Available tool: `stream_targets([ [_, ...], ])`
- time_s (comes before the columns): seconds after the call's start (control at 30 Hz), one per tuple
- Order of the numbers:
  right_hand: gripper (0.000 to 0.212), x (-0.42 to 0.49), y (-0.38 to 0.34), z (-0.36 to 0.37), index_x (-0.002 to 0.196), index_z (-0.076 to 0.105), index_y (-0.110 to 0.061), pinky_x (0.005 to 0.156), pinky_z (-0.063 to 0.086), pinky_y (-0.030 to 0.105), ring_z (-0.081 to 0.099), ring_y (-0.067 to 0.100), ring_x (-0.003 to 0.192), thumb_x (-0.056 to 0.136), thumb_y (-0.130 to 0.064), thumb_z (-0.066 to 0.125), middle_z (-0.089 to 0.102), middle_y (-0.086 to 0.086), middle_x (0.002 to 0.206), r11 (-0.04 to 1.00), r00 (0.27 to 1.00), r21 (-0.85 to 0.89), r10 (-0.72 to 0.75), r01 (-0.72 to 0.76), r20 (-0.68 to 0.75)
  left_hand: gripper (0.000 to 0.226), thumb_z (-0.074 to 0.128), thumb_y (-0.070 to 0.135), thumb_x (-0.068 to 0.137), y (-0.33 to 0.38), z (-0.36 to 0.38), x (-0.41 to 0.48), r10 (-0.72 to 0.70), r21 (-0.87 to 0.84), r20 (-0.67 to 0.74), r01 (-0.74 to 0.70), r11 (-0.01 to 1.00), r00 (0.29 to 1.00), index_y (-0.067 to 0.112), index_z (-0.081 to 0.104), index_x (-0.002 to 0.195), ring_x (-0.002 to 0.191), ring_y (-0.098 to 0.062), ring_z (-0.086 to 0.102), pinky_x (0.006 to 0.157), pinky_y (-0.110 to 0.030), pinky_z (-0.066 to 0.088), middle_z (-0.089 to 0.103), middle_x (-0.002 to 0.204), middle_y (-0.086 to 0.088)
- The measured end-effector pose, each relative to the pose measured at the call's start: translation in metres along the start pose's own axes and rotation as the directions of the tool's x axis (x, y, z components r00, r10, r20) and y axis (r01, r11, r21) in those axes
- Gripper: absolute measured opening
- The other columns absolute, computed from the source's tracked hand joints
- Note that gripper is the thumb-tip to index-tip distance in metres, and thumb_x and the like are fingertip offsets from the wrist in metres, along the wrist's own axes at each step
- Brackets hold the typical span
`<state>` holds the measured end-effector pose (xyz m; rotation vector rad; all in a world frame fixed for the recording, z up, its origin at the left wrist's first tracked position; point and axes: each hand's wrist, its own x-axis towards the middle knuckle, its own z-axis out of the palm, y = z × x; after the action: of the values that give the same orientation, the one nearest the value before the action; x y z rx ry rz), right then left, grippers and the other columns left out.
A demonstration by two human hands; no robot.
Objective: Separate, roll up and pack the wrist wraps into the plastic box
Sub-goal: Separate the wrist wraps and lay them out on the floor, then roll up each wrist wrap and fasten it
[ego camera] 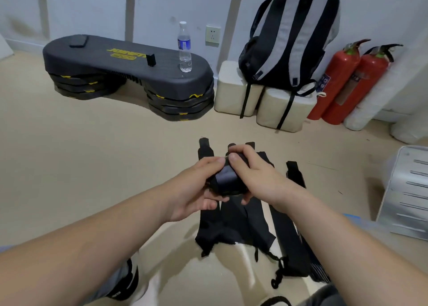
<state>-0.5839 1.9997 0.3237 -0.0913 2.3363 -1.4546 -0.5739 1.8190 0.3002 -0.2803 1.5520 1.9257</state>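
Item: rolled black fabric wrist wrap [225,178], held in the air between both hands, directly above the flat black wrist wraps [234,224] laid side by side on the beige floor [92,155]. Left hand [196,190]: grips the roll's left end, thumb on top, fingers curled beneath. Right hand [254,173]: clasps the right end, fingers wrapped over the far side, fingertips showing under the roll. Both forearms reach forward from the lower corners and converge at the roll. One further long black strap [289,236] lies apart to the right of the flat group, partly covered by the right forearm. Translucent white plastic box [407,190]: at the right edge, well apart from the hands. Background, along the wall: dark grey exercise step platform [115,62] bearing an upright clear water bottle [184,48]; black-and-grey striped backpack [294,34] resting on cream rectangular blocks [234,90]; two red fire extinguishers [342,81] leaning beside them.
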Motion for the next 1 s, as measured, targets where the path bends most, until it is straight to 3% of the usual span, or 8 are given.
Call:
stream_targets([
  [0.1,0.029,0.009,0.016,0.022,0.132,0.05,-0.037,0.051,0.06,0.035,0.069,0.023,0.08,0.11,-0.052,0.038,0.062,-0.002,0.116,0.994,0.995,-0.097,0.034,-0.043,-0.095,0.038,0.061,0.039,0.104,-0.011,-0.019,0.019,-0.103,-0.031,0.1,0.106,0.994,0.99,0.023,0.059,0.138,0.083,-0.035,0.068,0.065,-0.03,0.04,0.075,0.107,-0.013],
  [0.2,0.031,0.025,0.039,0.033,0.127,0.051,-0.038,0.065,0.064,0.044,0.072,0.026,0.076,0.109,-0.058,0.036,0.067,0.002,0.108,0.976,0.983,-0.113,0.184,-0.184,-0.012,0.032,0.061,0.038,0.104,-0.03,-0.04,0.034,-0.159,0.049,0.136,0.154,0.987,0.978,0.024,0.065,0.132,0.088,-0.035,0.067,0.066,-0.03,0.04,0.075,0.113,-0.013],
  [0.43,0.044,0.094,0.085,0.069,0.138,0.052,-0.025,0.076,0.046,0.032,0.057,0.01,0.081,0.112,-0.053,0.03,0.061,-0.006,0.096,0.838,0.9,-0.488,0.383,-0.244,0.207,0.029,0.074,0.032,0.098,-0.082,-0.091,0.081,-0.243,0.215,-0.14,0.269,0.939,0.96,0.03,0.063,0.124,0.068,-0.025,0.064,0.053,-0.027,0.042,0.07,0.097,-0.008],
  [0.5,0.043,0.119,0.097,0.083,0.132,0.055,-0.023,0.08,0.052,0.034,0.06,0.012,0.083,0.113,-0.051,0.029,0.061,-0.004,0.096,0.818,0.881,-0.515,0.417,-0.256,0.224,0.034,0.076,0.034,0.095,-0.095,-0.108,0.097,-0.254,0.226,-0.238,0.308,0.924,0.937,0.031,0.059,0.125,0.066,-0.023,0.063,0.049,-0.025,0.045,0.071,0.1,-0.009],
  [0.63,0.041,0.161,0.135,0.109,0.135,0.049,-0.027,0.094,0.061,0.042,0.07,0.024,0.101,0.111,-0.055,0.032,0.064,0.001,0.112,0.806,0.84,-0.476,0.496,-0.351,0.22,0.049,0.079,0.038,0.09,-0.12,-0.153,0.134,-0.174,0.401,-0.409,0.348,0.848,0.896,0.028,0.054,0.13,0.074,-0.019,0.064,0.05,-0.022,0.049,0.067,0.115,-0.006],
  [0.73,0.046,0.184,0.164,0.125,0.139,0.051,-0.02,0.092,0.056,0.038,0.065,0.02,0.102,0.112,-0.052,0.033,0.063,-0.002,0.107,0.833,0.877,-0.409,0.46,-0.373,0.139,0.07,0.077,0.045,0.088,-0.124,-0.191,0.161,-0.102,0.654,-0.446,0.402,0.641,0.889,0.025,0.046,0.147,0.108,-0.028,0.064,0.088,-0.036,0.057,0.058,0.135,-0.007],
  [0.8,0.043,0.192,0.182,0.135,0.127,0.058,-0.016,0.091,0.057,0.043,0.067,0.024,0.099,0.111,-0.05,0.036,0.066,0.003,0.103,0.863,0.888,-0.295,0.451,-0.409,0.088,0.074,0.073,0.045,0.089,-0.125,-0.208,0.177,-0.068,0.727,-0.481,0.441,0.527,0.874,0.027,0.04,0.153,0.117,-0.035,0.061,0.099,-0.042,0.054,0.049,0.142,-0.011],
  [1.0,0.029,0.192,0.224,0.144,0.109,0.062,-0.016,0.086,0.059,0.046,0.069,0.029,0.089,0.11,-0.039,0.044,0.071,0.011,0.102,0.863,0.869,-0.107,0.492,-0.494,-0.043,0.066,0.056,0.036,0.103,-0.138,-0.22,0.199,-0.029,0.782,-0.537,0.511,0.357,0.843,0.037,0.025,0.161,0.119,-0.041,0.059,0.091,-0.042,0.052,0.034,0.148,-0.012],
])
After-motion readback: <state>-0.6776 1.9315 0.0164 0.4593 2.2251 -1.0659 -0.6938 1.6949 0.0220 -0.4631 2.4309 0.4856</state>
